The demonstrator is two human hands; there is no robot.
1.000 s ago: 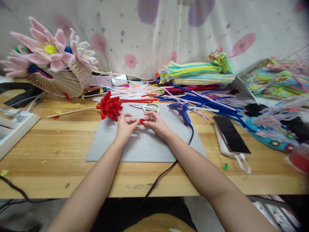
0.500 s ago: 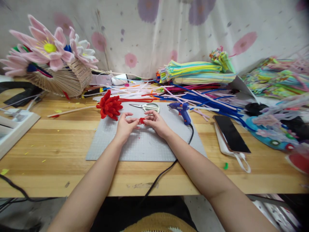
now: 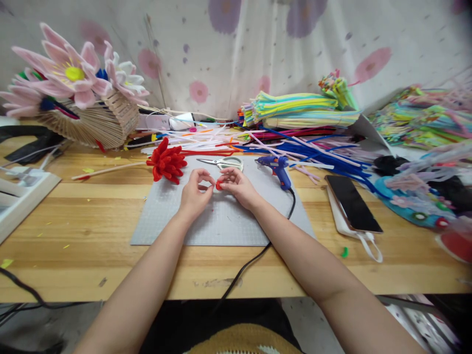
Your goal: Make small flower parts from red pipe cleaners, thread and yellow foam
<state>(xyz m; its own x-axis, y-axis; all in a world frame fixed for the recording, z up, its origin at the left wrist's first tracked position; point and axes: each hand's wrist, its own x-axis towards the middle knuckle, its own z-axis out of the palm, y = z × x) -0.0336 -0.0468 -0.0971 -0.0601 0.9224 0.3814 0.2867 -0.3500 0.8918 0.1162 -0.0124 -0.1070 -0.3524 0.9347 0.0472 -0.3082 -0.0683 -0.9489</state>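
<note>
A small red fuzzy piece (image 3: 219, 185) is pinched in the fingers of my right hand (image 3: 238, 187), over the grey cutting mat (image 3: 224, 223). My left hand (image 3: 197, 191) is right beside it on the left, thumb and forefinger pressed together at the piece's edge; what they grip is too small to make out. Behind my hands lie scissors (image 3: 224, 162) with pale handles. A red fluffy flower (image 3: 166, 161) on a wooden stick rests left of my left hand. The blue glue gun (image 3: 278, 169) lies on the mat to the right.
Loose coloured pipe cleaners (image 3: 309, 152) and bundles (image 3: 298, 105) line the back. A phone (image 3: 352, 204) lies on the right with a white item under it. Pink flowers (image 3: 75, 73) stand at the back left. A black cord (image 3: 247, 265) crosses the table's front edge.
My left hand's fingers have curled and closed into a pinch, and the hand has shifted slightly right. The red piece has moved slightly right with my right hand's fingertips.
</note>
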